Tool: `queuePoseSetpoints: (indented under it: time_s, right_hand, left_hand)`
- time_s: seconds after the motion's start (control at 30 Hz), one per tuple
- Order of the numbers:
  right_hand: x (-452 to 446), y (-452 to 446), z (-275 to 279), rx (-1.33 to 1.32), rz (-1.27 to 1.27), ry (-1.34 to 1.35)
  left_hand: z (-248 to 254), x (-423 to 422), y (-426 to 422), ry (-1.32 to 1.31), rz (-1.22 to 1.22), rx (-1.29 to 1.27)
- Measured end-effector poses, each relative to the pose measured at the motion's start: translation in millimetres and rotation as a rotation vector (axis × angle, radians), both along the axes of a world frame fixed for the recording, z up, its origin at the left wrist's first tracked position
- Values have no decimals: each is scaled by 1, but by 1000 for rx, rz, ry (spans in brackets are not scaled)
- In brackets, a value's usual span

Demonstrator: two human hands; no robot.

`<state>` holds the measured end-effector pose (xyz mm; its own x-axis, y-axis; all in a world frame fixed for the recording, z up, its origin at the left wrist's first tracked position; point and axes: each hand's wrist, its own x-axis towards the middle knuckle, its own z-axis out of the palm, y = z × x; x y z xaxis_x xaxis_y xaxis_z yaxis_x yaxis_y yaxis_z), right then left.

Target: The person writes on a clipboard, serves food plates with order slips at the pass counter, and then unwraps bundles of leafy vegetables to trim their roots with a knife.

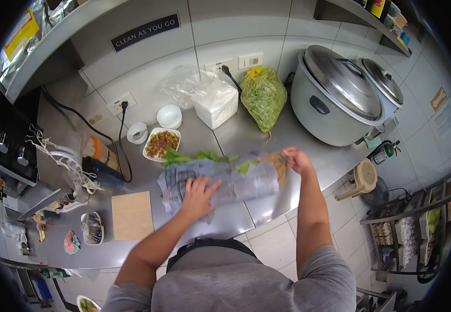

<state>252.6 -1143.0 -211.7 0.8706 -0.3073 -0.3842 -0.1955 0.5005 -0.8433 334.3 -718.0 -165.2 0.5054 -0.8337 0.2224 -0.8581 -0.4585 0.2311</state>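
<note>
A long bundle of leafy greens (202, 155) lies in printed newspaper (230, 182) on the steel counter. Green leaves stick out along its far side, and a blurred brown part (275, 164) shows at its right end. My left hand (198, 197) rests flat on the newspaper near the left end, fingers spread. Beside the brown end, my right hand (298, 160) is raised with its fingers pinched together; whatever is between them is too small or blurred to make out.
Behind the bundle stand a dish of chopped food (161, 144), white bowls (169, 117), a white stack in plastic (215, 106) and a bag of shredded greens (263, 96). A large rice cooker (334, 99) is at right. Brown paper (132, 216) lies at left.
</note>
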Motion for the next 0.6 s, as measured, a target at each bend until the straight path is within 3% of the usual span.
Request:
queuePoseSetpoints:
  time_s: [0.1, 0.17, 0.27, 0.37, 0.5, 0.6]
  right_hand:
    - [-6, -13, 4, 22, 21, 102]
    - [21, -4, 19, -104, 73, 15]
    - [81, 34, 62, -323, 119, -41]
    - [124, 40, 77, -345, 75, -64]
    - [143, 22, 83, -277, -251, -167]
    - [142, 12, 94, -324, -283, -234]
  left_hand:
    - [-36, -19, 15, -81, -108, -28]
    - [-57, -33, 18, -262, -117, -52]
    - [-44, -29, 5, -202, -70, -44]
    - [-50, -28, -3, -210, -13, -28]
    - [-49, -15, -17, -230, -5, -59]
    - [-39, 5, -51, -157, 59, -117]
